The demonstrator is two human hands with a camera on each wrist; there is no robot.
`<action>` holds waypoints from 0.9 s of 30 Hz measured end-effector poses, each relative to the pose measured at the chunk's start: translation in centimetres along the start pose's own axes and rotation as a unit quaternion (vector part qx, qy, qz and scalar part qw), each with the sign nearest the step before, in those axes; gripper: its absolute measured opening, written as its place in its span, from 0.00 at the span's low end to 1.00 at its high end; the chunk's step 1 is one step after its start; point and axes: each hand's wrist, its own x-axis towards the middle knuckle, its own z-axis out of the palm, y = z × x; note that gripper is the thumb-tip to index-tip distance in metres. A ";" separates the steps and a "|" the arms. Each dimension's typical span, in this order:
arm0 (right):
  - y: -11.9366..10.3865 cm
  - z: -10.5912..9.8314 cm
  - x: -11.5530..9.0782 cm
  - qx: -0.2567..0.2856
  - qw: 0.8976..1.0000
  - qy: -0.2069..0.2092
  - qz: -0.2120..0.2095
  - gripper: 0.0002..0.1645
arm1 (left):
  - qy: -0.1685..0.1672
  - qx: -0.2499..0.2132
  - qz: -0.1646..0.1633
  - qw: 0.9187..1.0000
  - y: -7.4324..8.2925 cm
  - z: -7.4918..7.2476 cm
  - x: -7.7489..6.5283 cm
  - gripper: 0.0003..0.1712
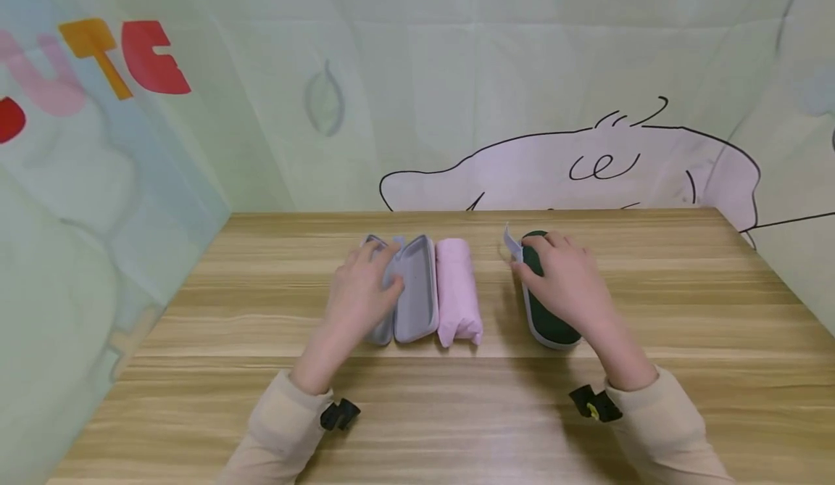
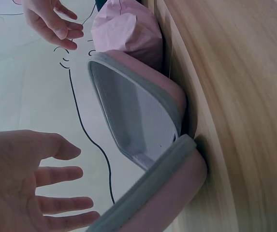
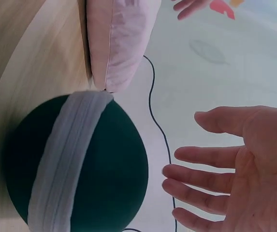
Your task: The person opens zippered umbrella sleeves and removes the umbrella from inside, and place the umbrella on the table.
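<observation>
An unfolded case (image 1: 416, 293) with a grey lining and a pink outside (image 2: 165, 198) lies on the table. My left hand (image 1: 362, 289) hovers over its left half, with fingers spread and nothing in them. Against the case's right side lies a soft pink pouch (image 1: 459, 289), gathered at its near end. Farther right, a closed dark green case (image 1: 554, 329) shows a pale grey zip band (image 3: 63, 164) round its edge. My right hand (image 1: 567, 278) is above this case and hides part of its top. In the right wrist view, its fingers are extended and apart from the case.
Wood-grain table (image 1: 457, 412) carries all these things. A pale strap (image 1: 512, 244) sticks up at the green case's far left end. Behind the table hangs a printed cloth (image 1: 470, 108), which also runs along the left side.
</observation>
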 end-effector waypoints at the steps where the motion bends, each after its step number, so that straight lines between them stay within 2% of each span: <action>1: 0.1 0.0 0.1 0.000 1.000 0.000 0.001 0.28 | 0.002 -0.002 0.004 1.000 0.1 0.1 0.0 0.28; 9: 0.7 -0.1 0.3 0.003 1.000 0.012 0.003 0.25 | 0.002 -0.021 0.033 0.999 1.1 0.5 0.0 0.27; 15: 1.2 -0.2 0.3 0.003 1.000 0.026 -0.012 0.22 | 0.005 -0.028 0.058 0.998 1.9 0.8 -0.1 0.25; 21: 1.6 -0.4 0.3 0.007 0.999 0.035 -0.019 0.20 | 0.003 -0.039 0.068 0.997 2.7 1.2 -0.1 0.25; 27: 2.0 -0.5 0.3 0.002 1.000 0.024 -0.018 0.21 | -0.011 -0.033 0.077 0.996 3.5 1.7 0.0 0.26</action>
